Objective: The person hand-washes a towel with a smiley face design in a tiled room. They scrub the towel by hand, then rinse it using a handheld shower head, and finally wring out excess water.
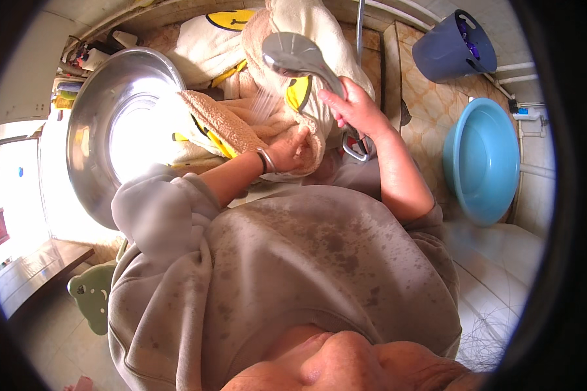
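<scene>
A chrome handheld shower head sprays water down onto a thick fleece blanket, tan on one side and cream with yellow smiley patches on the other. My right hand grips the shower head's handle. Lower and to the left, my left hand clasps a fold near the blanket's tan edge, its fingertips partly hidden in the pile. The blanket lies heaped before me, and one part spreads toward a large stainless steel basin on the left. Bright glare washes out the basin's inside and the blanket there.
At the right stand a light blue plastic basin and a dark blue-grey bucket with purple contents. Several bottles crowd the far left corner. A green chair back is near my left side. A metal pipe rises behind the blanket.
</scene>
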### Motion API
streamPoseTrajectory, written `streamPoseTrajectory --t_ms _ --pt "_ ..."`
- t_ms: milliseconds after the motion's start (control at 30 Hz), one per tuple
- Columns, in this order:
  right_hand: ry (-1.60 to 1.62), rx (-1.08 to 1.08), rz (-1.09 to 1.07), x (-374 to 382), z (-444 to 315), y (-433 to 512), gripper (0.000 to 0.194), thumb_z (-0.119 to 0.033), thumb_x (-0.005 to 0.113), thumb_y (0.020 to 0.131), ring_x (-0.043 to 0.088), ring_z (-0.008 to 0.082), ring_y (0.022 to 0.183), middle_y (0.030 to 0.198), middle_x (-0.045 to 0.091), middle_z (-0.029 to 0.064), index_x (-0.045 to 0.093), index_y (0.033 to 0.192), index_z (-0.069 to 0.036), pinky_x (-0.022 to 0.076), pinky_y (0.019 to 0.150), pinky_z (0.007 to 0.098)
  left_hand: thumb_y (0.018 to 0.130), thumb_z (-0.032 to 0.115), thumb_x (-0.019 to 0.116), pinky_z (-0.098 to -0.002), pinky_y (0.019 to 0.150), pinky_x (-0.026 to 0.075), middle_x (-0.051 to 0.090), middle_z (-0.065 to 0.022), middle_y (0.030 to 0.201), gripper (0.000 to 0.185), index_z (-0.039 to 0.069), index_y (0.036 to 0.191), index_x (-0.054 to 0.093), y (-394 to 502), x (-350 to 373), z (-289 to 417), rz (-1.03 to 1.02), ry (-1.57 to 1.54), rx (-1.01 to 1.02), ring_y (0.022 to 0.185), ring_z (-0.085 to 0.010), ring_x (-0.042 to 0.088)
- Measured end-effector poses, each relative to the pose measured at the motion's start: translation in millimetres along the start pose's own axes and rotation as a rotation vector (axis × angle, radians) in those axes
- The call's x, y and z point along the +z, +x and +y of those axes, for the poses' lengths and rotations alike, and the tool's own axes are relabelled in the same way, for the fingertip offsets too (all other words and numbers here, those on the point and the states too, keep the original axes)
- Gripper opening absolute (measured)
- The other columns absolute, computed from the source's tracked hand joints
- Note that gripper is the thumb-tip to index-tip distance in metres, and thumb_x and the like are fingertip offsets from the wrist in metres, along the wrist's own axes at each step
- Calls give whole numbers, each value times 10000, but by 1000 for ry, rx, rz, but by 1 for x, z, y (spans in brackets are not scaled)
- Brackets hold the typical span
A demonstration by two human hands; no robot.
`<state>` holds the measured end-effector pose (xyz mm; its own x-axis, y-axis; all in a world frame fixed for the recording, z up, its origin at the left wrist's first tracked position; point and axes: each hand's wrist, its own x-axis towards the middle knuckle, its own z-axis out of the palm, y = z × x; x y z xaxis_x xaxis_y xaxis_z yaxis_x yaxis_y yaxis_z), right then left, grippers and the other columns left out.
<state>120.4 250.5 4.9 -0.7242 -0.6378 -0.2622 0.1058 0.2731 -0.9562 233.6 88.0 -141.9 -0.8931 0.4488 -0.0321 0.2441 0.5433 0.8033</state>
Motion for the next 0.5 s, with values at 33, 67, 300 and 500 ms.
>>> streamPoseTrajectory --t_ms 33,67,300,500 --pt "-42 -13 -12 4 2 2 363 -352 630 828 434 47 474 630 490 -6 502 915 -23 374 410 205 738 162 672 -389 860 425 536 -192 1101 738 23 1317 235 -6 -4 -2 36 80 16 1016 -347 527" --pt "-116 20 -38 7 4 3 387 -369 631 821 485 88 503 647 526 28 503 920 -17 405 442 237 742 203 665 -402 852 420 521 -185 1126 637 14 1253 335 -11 -14 -5 -28 -93 -10 1021 -343 519" --pt "-396 -108 98 19 17 13 453 -416 624 802 622 325 756 821 629 185 496 917 4 469 666 379 679 576 610 -377 836 435 554 -144 1114 710 67 1166 521 -43 -105 -7 -380 989 -332 1011 -288 546" --pt "250 -186 221 16 26 17 370 -339 614 840 475 62 450 623 512 13 483 933 -6 412 392 200 675 610 593 -375 789 456 628 -122 979 617 114 1041 616 -55 -125 -14 -571 897 -430 899 -280 600"
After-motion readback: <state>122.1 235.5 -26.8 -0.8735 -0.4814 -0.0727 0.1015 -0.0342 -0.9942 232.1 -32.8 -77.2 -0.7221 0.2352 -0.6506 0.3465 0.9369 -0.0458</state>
